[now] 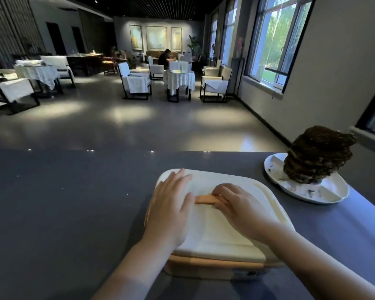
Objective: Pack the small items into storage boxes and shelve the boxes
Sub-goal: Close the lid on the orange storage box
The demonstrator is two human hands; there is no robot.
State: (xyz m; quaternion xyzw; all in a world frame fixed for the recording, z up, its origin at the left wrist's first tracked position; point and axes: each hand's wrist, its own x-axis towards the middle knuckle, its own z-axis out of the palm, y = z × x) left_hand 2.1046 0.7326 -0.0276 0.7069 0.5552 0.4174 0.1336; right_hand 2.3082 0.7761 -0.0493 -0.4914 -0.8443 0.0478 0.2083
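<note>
Storage box (214, 265) at lower centre of the frame, on the dark counter (63, 213), cream lid (214, 230) in place. Left hand (169, 211) laid flat on the lid's left half, fingers straight and spread, pressing down. Right hand (236, 204) curled round the orange handle (205, 199) at lid centre, fingers wrapped over it. Small items not visible; presumably inside. Step judged: seating the lid before shelving. Advised: keep even downward pressure with the flat palm, check each corner sits flush on the orange base rim, confirm any latch engaged before lifting by the handle. Hazard at right of frame: white dish (316, 194) bearing a tall dark stack (316, 156), near the box; lift clear of it.
</note>
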